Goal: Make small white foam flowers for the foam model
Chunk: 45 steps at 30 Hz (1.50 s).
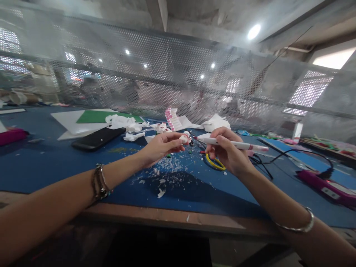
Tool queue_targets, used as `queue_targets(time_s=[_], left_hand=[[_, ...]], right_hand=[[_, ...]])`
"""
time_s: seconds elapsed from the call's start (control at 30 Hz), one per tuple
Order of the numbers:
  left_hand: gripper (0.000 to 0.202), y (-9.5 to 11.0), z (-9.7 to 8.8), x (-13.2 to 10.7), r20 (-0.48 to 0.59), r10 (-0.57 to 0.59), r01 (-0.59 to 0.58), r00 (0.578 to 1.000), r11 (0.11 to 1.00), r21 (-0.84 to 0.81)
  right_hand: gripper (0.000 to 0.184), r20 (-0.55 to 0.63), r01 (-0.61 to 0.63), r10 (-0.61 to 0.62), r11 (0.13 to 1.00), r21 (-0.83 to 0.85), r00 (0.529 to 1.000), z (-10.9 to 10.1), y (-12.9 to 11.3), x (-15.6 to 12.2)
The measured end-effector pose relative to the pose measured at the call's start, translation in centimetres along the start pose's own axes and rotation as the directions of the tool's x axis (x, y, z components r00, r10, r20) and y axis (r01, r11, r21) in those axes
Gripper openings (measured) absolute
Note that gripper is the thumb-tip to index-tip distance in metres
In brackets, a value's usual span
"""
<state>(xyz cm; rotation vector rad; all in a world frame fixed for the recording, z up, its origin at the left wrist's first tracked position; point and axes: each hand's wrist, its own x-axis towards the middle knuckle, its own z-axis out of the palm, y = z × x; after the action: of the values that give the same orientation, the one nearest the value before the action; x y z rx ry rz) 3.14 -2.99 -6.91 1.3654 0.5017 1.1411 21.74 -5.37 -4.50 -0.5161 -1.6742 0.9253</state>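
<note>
Left hand (pixel 160 149) found closed at the fingertips on a small white-and-red piece (pixel 184 139), held above the blue work surface (pixel 119 178) and its scatter of white shavings (pixel 172 165). Right hand (pixel 230 152) grips a white marker pen (pixel 239 145) between thumb and fingers, tip directed towards the piece; contact cannot be confirmed.

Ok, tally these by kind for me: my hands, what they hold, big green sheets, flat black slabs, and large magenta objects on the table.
Hands: 2 (left hand, right hand)
Held items: 2 (small white-and-red piece, pen)
Big green sheet: 1
Flat black slab: 1
Large magenta objects: 2 (left magenta object, right magenta object)
Total: 8
</note>
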Motion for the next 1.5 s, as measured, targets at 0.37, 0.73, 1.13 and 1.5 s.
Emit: queue_targets(time_s=[0.37, 0.73, 1.13, 1.5], left_hand=[[0.013, -0.3, 0.0, -0.3, 0.105, -0.005, 0.006, 0.994, 1.0, 0.0], [0.011, -0.3, 0.4, -0.4, 0.08, 0.03, -0.031, 0.996, 0.999, 0.015], [0.025, -0.3, 0.6, -0.4, 0.042, -0.061, 0.066, 0.997, 0.992, -0.108], [0.016, -0.5, 0.4, -0.4, 0.005, -0.05, 0.051, 0.999, 0.992, -0.114]], right_hand=[[0.011, 0.09, 0.016, -0.011, 0.998, -0.055, 0.996, 0.2, 1.1, -0.3], [0.009, 0.091, 0.027, -0.023, 0.998, -0.048, 0.996, 0.5, 1.1, -0.3], [0.009, 0.079, 0.083, -0.069, 0.979, -0.184, 0.994, 1.1, 1.3, -0.5], [0.004, 0.076, 0.073, -0.052, 0.954, -0.292, 0.996, 1.5, 1.2, -0.8]])
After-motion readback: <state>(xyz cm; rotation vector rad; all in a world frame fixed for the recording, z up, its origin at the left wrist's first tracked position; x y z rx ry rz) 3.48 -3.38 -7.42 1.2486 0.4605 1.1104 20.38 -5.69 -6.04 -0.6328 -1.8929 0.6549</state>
